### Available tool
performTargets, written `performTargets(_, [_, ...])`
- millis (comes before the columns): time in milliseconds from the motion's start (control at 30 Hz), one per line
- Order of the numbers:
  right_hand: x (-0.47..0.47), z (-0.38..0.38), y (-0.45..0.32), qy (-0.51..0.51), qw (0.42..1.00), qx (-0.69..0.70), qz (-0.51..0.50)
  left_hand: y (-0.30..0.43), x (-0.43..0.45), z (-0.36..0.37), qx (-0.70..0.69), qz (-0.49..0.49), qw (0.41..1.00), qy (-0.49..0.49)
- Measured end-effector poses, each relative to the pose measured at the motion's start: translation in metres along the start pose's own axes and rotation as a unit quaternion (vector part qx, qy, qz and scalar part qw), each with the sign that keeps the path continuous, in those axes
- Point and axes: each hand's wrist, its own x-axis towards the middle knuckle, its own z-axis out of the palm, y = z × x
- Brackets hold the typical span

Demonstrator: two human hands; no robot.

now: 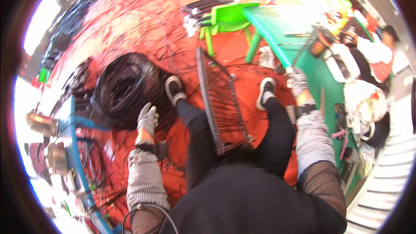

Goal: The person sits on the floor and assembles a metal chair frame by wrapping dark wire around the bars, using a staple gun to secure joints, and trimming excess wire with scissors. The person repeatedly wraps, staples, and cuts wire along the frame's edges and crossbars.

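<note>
My left hand [148, 119], in a pale glove, hangs in the air near a large coil of black wire or tubing [125, 86]. Its fingers are apart and nothing shows in them. At the edge of the green table [313, 71] is my right hand [297, 80], gloved and blurred. A thin dark rod or wire [299, 53] runs up from near its fingers; whether they grip it I cannot tell. Between my legs a metal rack [222, 104] with a ribbed side rail and several dark crossbars leans toward me.
A bright green plastic stool [230, 18] stands at the table's far end, dark tubes beside it. On my left a blue-edged bench [76, 143] carries metal machine parts. Tools, bags and a white container [341, 62] crowd the table's right side, where a person [377, 55] sits.
</note>
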Motion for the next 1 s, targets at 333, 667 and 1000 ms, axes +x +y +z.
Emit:
performTargets(333, [0.019,0.060,-0.025,-0.004,0.978,-0.121,-0.170,0.107,-0.038,0.172,-0.001,0.148,0.945,-0.292])
performTargets(667, [0.050,0.084,0.023,0.004,0.884,-0.209,-0.417,0.176,-0.023,0.456,0.210,0.299,0.755,-0.545])
performTargets(1000, [-0.037,0.050,0.051,-0.122,0.992,-0.018,0.001,0.197,-0.017,0.368,-0.177,0.032,0.870,-0.459])
